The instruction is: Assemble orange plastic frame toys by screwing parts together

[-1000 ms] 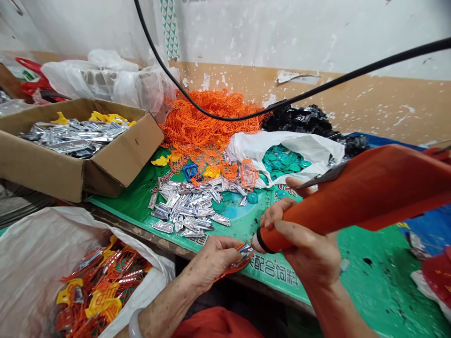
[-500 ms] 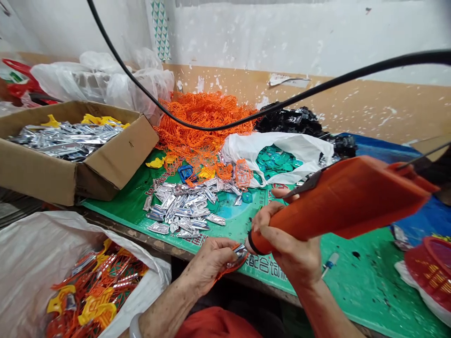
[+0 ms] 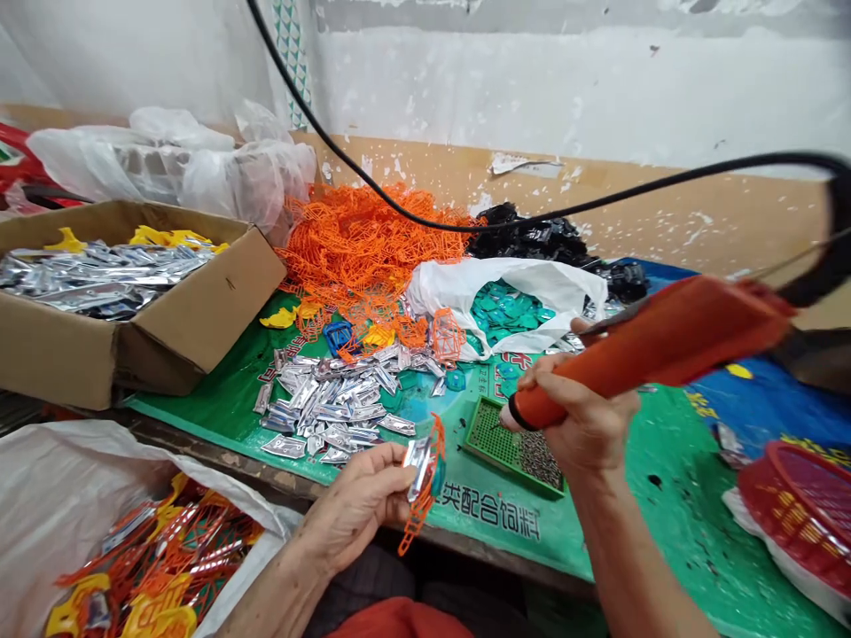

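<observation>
My left hand (image 3: 363, 505) pinches a small assembly (image 3: 423, 474) near the table's front edge: an orange plastic frame with a silver foil piece and a teal piece on it. My right hand (image 3: 585, 421) is wrapped round the front of a large orange power tool (image 3: 665, 346) with a black cable (image 3: 425, 213). The tool's tip hovers over a green tray (image 3: 511, 443) of tiny screws. A heap of silver foil pieces (image 3: 339, 403) lies just beyond my left hand on the green sheet (image 3: 665, 514).
A cardboard box (image 3: 166, 328) of silver pieces sits at the left. Behind are an orange frame pile (image 3: 359, 239), a white bag of teal pieces (image 3: 511, 306) and black parts (image 3: 532, 235). A white bag of finished pieces (image 3: 133, 567) hangs below the table; a red basket (image 3: 798, 496) stands right.
The tool tip has lifted off the assembly and swung right over the green screw tray. My left hand has raised the assembly and turned it upright.
</observation>
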Motion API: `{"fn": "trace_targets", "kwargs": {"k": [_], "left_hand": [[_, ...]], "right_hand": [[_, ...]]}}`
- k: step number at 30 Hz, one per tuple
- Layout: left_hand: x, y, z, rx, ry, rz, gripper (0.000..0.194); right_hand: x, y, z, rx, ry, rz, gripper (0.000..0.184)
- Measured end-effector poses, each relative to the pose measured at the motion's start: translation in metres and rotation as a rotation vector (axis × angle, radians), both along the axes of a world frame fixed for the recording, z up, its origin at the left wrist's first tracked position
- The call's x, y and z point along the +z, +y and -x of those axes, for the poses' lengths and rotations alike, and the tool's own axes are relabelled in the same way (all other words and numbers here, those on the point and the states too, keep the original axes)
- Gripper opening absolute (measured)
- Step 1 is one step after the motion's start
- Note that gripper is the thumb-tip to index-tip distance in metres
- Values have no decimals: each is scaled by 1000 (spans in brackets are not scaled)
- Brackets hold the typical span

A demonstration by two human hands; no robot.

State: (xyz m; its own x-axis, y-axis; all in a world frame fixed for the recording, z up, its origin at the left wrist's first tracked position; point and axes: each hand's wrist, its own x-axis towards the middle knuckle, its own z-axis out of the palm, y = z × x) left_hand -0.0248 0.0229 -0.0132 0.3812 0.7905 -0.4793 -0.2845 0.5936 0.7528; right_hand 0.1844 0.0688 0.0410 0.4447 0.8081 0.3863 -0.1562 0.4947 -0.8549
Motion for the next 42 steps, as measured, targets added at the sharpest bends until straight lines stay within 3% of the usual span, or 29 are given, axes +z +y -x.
{"fn": "trace_targets", "kwargs": {"k": [6,12,32,42], "left_hand": [[-1,4,1,61,23,-15,20],[0,3,-12,58,78,34,18],[-9,13,-16,-82,334,-109,15],[-12,24,-22,-144,314,-133,17]], "right_hand": [[-31,12,-6,-32,-30,106,15],[-46,15,-2,-51,-89,139,12],[-53,20,-2,-75,-138,160,13],[-54,20,-3,-50,-131,139,11]]}}
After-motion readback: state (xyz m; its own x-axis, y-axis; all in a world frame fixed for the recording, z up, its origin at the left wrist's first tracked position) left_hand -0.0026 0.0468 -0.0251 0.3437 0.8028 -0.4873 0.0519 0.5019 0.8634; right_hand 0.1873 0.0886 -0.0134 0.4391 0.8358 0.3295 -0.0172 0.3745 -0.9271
